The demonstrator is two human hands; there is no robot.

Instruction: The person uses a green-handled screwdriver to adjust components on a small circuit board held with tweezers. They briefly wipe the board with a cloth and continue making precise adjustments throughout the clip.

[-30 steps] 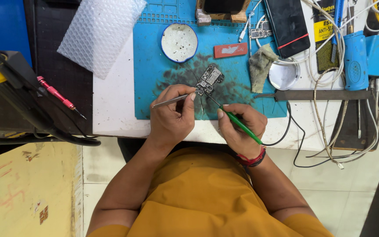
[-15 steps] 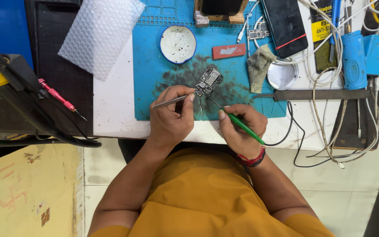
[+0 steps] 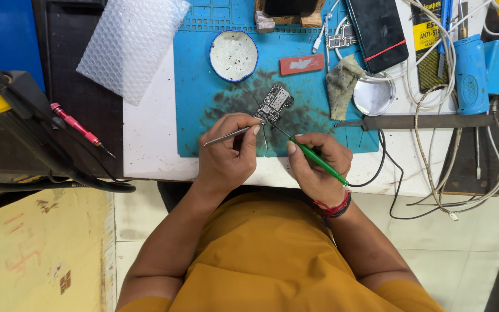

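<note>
Both forearms come up over the table edge, the left hand (image 3: pixel 226 157) closed around slim metal tweezers (image 3: pixel 230 135), the right hand (image 3: pixel 317 167) pinched shut like a pen grip on a green-handled soldering iron (image 3: pixel 319 164). Both tips meet at the small circuit board (image 3: pixel 274 104), which lies tilted on the stained blue mat (image 3: pixel 203 69) just beyond the knuckles. The board looks unclamped — a nudge from the tweezers could skid it, and the hot tip lingering might lift a pad or bridge joints. Farther off sit a round white dish (image 3: pixel 233 55), a grey rag (image 3: pixel 342 84), a dark phone (image 3: pixel 380 32) and bubble wrap (image 3: pixel 131 43).
</note>
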